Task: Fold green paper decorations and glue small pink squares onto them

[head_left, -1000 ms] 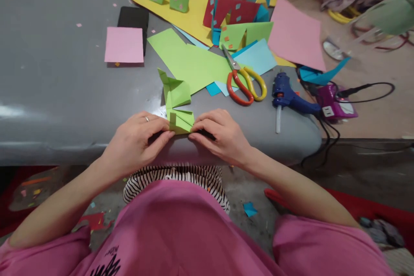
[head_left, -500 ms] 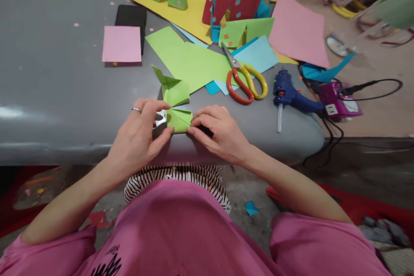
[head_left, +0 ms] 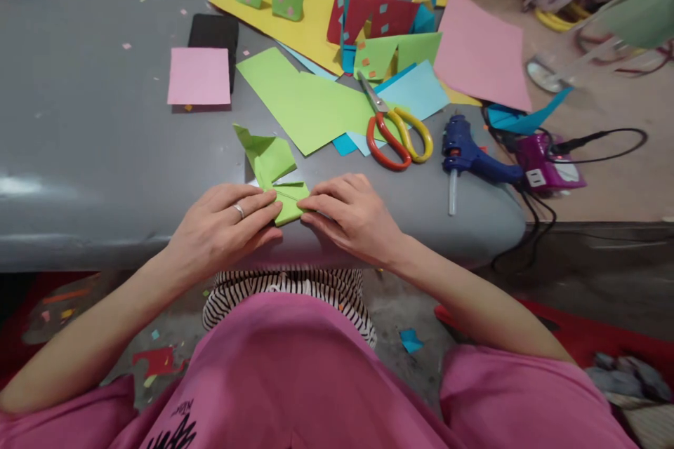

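A folded green paper piece [head_left: 274, 160] lies at the table's front edge, its upper flap raised and pointing up-left. My left hand [head_left: 229, 219], with a ring on one finger, rests its fingertips on the paper's lower left side, fingers pressed together. From the right, my right hand [head_left: 350, 214] pinches the lower right corner of the same paper between thumb and fingers. Behind the paper lie flat green sheets [head_left: 310, 109], with scissors [head_left: 390, 123] with red and yellow handles resting on their right part.
A blue glue gun [head_left: 474, 154] and a purple power block [head_left: 547, 165] with cables sit right. Behind stand folded paper shapes [head_left: 379, 17]. A pink note [head_left: 199, 76] overlaps a black phone [head_left: 213, 31] at left. A pink sheet [head_left: 481, 52] lies back right.
The green paper has turned, its upper flap tilting further left. My left hand has flattened, its fingers coming down together onto the paper. My right hand has shifted slightly left with the corner.
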Demonstrator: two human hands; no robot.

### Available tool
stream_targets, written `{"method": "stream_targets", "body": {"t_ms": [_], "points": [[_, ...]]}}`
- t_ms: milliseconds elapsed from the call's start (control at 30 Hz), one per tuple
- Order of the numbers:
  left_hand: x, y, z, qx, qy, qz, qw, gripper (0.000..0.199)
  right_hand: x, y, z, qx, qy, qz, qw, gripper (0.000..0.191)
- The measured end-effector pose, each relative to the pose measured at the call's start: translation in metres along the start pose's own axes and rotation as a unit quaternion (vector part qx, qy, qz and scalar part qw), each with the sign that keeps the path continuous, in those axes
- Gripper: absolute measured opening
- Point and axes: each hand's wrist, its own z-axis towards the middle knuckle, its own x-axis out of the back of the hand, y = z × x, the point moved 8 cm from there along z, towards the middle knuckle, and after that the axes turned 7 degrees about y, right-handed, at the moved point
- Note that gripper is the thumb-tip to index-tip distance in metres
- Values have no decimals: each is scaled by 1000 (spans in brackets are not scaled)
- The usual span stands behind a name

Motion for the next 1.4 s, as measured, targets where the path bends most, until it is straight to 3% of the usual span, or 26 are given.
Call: {"method": "stream_targets", "body": {"t_ms": [167, 233, 400, 533, 700, 867, 1400], "points": [[6, 2, 11, -68, 30, 39, 996, 22, -1, 4, 0, -18, 10, -8, 1000, 29], [3, -3, 20, -47, 18, 50, 997, 19, -1, 9, 1, -50, 1, 25, 998, 30], [-13, -31, 47, 73, -59, 45, 995, 44, 1, 21, 11, -104, 1, 87, 991, 23], [-10, -35, 61, 85, -95, -11, 992, 44, 7, 29, 16, -136, 27, 111, 984, 17], [6, -18, 48, 23, -44, -14, 999, 32, 7, 24, 10, -121, 15, 88, 989, 16], [-2, -9, 25, 11, -17, -8, 1000, 22, -1, 22, 8, -139, -11, 104, 985, 18], [-5, -5, 16, -14, -22, 14, 1000, 27, -9, 16, 9, -102, -24, 68, 992, 23]]}}
